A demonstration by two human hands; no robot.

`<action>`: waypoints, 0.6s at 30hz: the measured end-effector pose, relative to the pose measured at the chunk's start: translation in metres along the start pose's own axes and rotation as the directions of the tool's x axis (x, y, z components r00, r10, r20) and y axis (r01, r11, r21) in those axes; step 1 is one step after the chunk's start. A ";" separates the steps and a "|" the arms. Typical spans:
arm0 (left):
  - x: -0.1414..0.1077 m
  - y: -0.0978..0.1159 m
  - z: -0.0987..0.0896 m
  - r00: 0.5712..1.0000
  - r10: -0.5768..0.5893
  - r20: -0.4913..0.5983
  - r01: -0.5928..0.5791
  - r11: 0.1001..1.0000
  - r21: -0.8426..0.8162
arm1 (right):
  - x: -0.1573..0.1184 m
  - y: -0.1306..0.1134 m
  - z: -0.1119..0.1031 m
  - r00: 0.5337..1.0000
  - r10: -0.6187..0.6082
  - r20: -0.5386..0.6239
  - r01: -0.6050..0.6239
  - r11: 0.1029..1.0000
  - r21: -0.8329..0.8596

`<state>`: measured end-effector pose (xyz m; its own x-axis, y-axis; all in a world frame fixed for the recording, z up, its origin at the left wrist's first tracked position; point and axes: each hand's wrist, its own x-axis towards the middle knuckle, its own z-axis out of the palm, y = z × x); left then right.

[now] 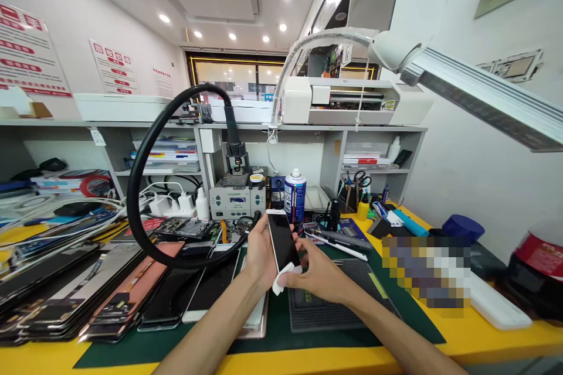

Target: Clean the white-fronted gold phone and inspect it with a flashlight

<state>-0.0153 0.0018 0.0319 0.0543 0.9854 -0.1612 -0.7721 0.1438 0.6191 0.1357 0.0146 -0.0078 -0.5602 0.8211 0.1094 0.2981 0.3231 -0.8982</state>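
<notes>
A smartphone (281, 234) with a dark screen and white edges lies tilted in my left hand (258, 255), its fingers wrapped around the side and back. My right hand (314, 272) pinches a crumpled white cloth or tissue (285, 276) against the phone's lower end. Right-hand fingers also touch the phone's right edge. Beneath my hands lies a dark green mat (277, 328), with a black ribbed pad (347, 299) under and right of my right hand. Phones with black screens (215, 284) lie left of my left forearm.
Stacked phone screens (70, 290) cover the left side. A thick black hose (134, 187) arches from the grey soldering station (237, 202). Behind the phone stands a blue spray can (295, 194). A lamp (484, 94) overhangs the right side, above a blue cup (463, 228).
</notes>
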 end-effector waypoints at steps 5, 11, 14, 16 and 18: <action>0.002 -0.005 -0.002 1.000 0.017 0.019 -0.017 1.000 0.012 | 0.002 0.007 0.001 0.999 -0.001 -0.052 0.000 1.000 -0.017; 0.005 -0.020 -0.008 0.997 0.045 0.060 -0.052 0.991 0.120 | 0.007 0.004 -0.002 0.982 -0.048 -0.184 0.058 0.997 0.050; 0.003 -0.025 -0.011 0.990 0.111 0.082 -0.126 0.971 0.204 | 0.009 0.001 -0.008 0.957 -0.060 -0.284 0.083 0.994 0.069; 0.001 -0.028 -0.012 0.987 0.121 0.105 -0.145 0.952 0.270 | 0.010 0.001 -0.013 0.935 -0.080 -0.346 0.113 0.991 0.075; -0.001 -0.029 -0.012 0.986 0.119 0.121 -0.152 0.933 0.326 | 0.012 0.003 -0.016 0.918 -0.094 -0.385 0.138 0.986 0.089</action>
<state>-0.0002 -0.0040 0.0051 0.0385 0.9992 0.0075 -0.5221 0.0138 0.8528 0.1425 0.0326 -0.0027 -0.2450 0.9046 0.3489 0.1480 0.3905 -0.9086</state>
